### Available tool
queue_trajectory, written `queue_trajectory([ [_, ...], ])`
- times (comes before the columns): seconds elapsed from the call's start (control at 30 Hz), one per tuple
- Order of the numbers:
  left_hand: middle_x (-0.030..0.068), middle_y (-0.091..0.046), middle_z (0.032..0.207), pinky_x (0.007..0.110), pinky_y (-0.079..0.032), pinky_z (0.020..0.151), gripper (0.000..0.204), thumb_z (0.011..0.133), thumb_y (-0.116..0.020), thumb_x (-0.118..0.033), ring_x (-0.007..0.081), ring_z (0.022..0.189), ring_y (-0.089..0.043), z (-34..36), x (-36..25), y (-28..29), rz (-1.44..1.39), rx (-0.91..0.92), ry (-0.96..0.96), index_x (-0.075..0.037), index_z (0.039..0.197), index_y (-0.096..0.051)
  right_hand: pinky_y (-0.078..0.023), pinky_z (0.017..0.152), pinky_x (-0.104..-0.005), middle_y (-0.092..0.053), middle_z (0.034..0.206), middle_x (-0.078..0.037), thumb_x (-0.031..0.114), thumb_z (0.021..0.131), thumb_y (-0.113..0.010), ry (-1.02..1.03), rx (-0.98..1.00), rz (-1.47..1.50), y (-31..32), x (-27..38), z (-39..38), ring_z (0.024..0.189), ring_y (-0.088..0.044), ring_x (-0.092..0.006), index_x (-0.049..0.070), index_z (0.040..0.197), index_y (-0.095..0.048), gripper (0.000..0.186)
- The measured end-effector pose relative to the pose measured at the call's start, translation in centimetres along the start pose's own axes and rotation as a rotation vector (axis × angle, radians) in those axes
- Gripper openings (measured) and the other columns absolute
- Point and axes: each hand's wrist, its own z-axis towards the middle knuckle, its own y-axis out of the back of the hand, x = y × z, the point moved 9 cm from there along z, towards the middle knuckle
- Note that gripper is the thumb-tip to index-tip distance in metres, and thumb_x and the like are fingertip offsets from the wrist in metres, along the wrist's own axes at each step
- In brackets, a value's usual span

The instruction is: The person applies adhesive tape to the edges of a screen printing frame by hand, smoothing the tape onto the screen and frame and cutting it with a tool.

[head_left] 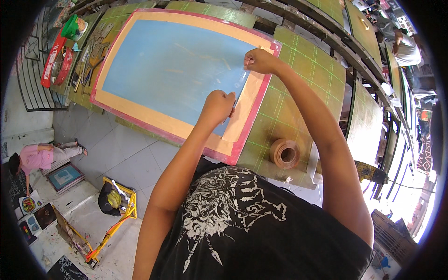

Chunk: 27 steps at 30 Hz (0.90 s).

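A blue screen-printing screen [172,60] lies before me, its border covered by tan tape [144,112] and its outer edge red. My left hand [218,106] is closed over the screen near its right border, fingers curled and thumb pressed in. Farther up the same border, my right hand [260,61] is closed in a pinch. A thin, shiny strip [241,84] runs along the blue edge between the two hands. Whether either hand grips it I cannot tell, as the fingertips are partly hidden. A roll of brown tape [284,153] rests at the lower right, apart from both hands.
The screen lies on a green, grid-lined board [298,70]. Tools [91,60], a red tray [58,65] and a green tub [73,27] are at the left. A person in pink [36,157] is at lower left, near a yellow frame [132,205]. More boards stand beyond at right.
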Motion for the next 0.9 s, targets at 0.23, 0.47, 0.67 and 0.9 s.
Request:
queue_trajectory([
  [0.23, 0.0076, -0.057, 0.057, 0.031, -0.040, 0.042, 0.039, 0.097, -0.055, -0.026, 0.0144, 0.044, -0.052, 0.6, 0.3, -0.3, -0.087, 0.028, 0.009, 0.000, 0.067, -0.056, -0.052, 0.075, -0.0327, -0.071, 0.085, -0.010, 0.016, 0.079, -0.074, -0.002, -0.018, 0.013, -0.4, -0.3, 0.1, 0.080, -0.067, -0.0199, 0.001, 0.089, -0.068, 0.019],
  [0.47, 0.0079, -0.056, 0.057, 0.031, -0.039, 0.041, 0.039, 0.097, -0.054, -0.025, 0.0144, 0.043, -0.051, 0.5, 0.1, -0.4, -0.078, 0.053, 0.017, 0.000, 0.067, -0.055, -0.053, 0.079, -0.0372, -0.070, 0.091, -0.014, 0.022, 0.076, -0.076, -0.046, -0.030, 0.048, -0.6, -1.1, 0.2, 0.088, -0.068, -0.0274, 0.003, 0.089, -0.069, 0.024],
  [0.67, 0.0096, -0.060, 0.059, 0.033, -0.042, 0.043, 0.034, 0.095, -0.056, -0.023, 0.0164, 0.046, -0.055, -1.3, -1.3, 0.6, -0.020, 0.007, -0.051, 0.001, 0.071, -0.056, -0.054, 0.077, -0.0350, -0.070, 0.086, -0.012, 0.022, 0.077, -0.075, -0.049, -0.120, 0.058, 2.6, 2.1, -1.7, 0.084, -0.069, -0.0244, 0.003, 0.088, -0.069, 0.022],
  [0.9, 0.0113, -0.050, 0.054, 0.038, -0.039, 0.047, 0.026, 0.087, -0.068, -0.018, 0.0278, 0.044, -0.049, -15.2, -9.4, 5.5, 0.279, -0.353, -0.658, -0.005, 0.069, -0.054, -0.047, 0.067, -0.0301, -0.061, 0.077, -0.007, 0.005, 0.077, -0.072, 0.140, -0.563, -0.045, 14.0, 19.3, -18.7, 0.070, -0.059, -0.0167, -0.001, 0.082, -0.059, 0.015],
])
